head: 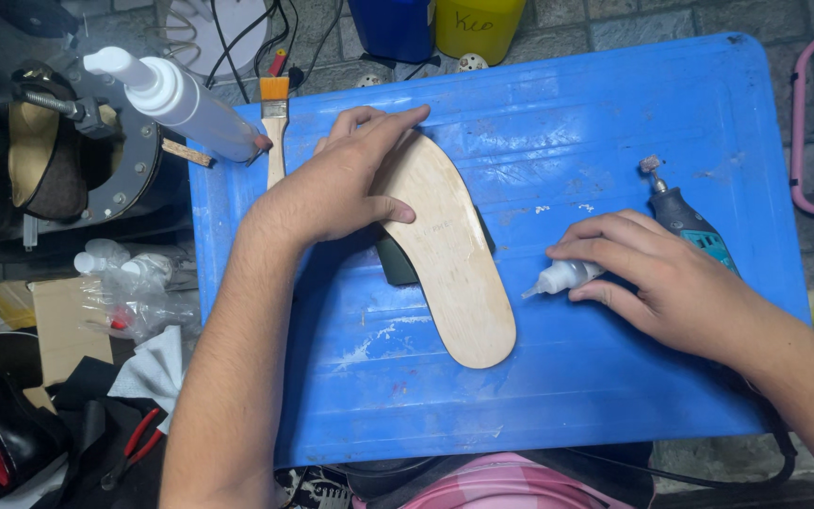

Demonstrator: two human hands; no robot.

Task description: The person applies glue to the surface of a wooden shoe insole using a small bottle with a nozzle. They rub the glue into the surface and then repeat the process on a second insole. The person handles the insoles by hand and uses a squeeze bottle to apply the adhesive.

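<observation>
A pale wooden insole-shaped piece (449, 259) lies on a blue plastic board (567, 123), resting on a dark object (396, 267) beneath it. My left hand (346, 179) presses flat on the piece's upper end, fingers spread over its edge. My right hand (657, 273) lies to the right of the piece and grips a small white glue bottle (558, 278) with its nozzle pointing left toward the piece.
A teal rotary tool (690, 221) lies behind my right hand. A paintbrush with an orange tip (275, 123) and a white squeeze bottle (181, 99) sit at the board's upper left. Shoes, pliers, cloth and clutter fill the left side. Blue and yellow containers (435, 26) stand at the back.
</observation>
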